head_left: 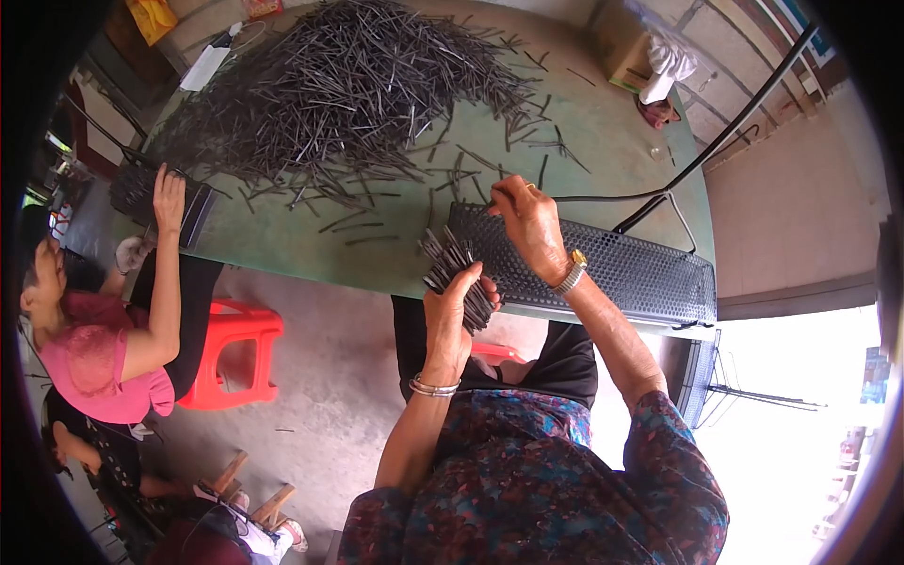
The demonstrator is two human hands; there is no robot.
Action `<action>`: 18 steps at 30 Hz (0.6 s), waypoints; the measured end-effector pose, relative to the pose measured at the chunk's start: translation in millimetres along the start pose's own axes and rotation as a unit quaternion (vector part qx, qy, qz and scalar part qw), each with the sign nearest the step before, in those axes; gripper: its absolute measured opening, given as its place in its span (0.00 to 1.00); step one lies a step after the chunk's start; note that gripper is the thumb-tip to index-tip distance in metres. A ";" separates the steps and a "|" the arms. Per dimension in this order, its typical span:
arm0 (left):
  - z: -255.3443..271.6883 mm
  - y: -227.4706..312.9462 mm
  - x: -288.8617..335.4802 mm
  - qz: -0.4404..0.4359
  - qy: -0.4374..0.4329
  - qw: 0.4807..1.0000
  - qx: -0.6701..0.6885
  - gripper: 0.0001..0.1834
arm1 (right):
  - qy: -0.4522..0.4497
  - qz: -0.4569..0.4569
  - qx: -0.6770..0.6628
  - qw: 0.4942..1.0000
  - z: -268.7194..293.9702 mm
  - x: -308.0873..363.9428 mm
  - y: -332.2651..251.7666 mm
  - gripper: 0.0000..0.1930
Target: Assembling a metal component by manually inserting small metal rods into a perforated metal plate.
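Observation:
My left hand [446, 306] is closed around a bundle of short, thin dark strips [446, 256], their ends fanning out above and below the fist. Over the left end of a long black perforated rack [631, 268], my right hand [529, 224] is bent at the wrist with fingertips pinched together. Whatever is in that pinch is too small to make out. The rack lies along the near edge of the green table [603, 132], full of small round holes. A large heap of the same dark strips [348, 85] covers the far part of the table, with loose ones scattered toward me.
At the left, a co-worker in pink [104, 348] reaches to another dark rack [193, 212]. A red plastic stool [235, 353] stands below the table. Black bars [725, 132] slant above the right side. A cardboard box [626, 52] and white cloth [669, 66] sit far right.

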State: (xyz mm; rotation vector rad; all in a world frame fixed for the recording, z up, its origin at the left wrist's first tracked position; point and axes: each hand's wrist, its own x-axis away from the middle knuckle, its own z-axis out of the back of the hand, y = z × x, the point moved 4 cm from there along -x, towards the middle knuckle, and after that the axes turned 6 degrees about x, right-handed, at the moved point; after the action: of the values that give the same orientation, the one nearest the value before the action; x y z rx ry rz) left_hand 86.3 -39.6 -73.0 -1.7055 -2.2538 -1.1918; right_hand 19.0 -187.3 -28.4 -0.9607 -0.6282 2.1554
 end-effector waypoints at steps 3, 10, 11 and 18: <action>-2.0 2.0 0.7 -0.013 -0.004 1.000 -0.005 0.09 | -0.009 -0.003 0.008 1.000 2.0 -2.1 -2.3 0.04; 1.1 1.9 -2.4 -0.019 -0.003 1.000 -0.006 0.09 | -0.050 0.015 0.067 0.996 -3.6 -9.0 -3.0 0.05; 1.4 1.4 -3.6 -0.019 -0.003 1.000 -0.005 0.09 | -0.051 0.016 0.068 0.996 -5.3 -9.9 2.1 0.05; 3.6 1.2 -1.4 -0.020 -0.002 1.000 0.000 0.10 | -0.154 0.089 0.039 0.983 -13.7 -16.3 4.7 0.06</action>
State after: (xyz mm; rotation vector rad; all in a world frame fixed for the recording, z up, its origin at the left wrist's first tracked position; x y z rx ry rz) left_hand 89.3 -38.4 -75.6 -1.6724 -2.3019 -1.1980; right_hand 35.8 -200.4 -32.6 -0.6664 -0.6161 2.4965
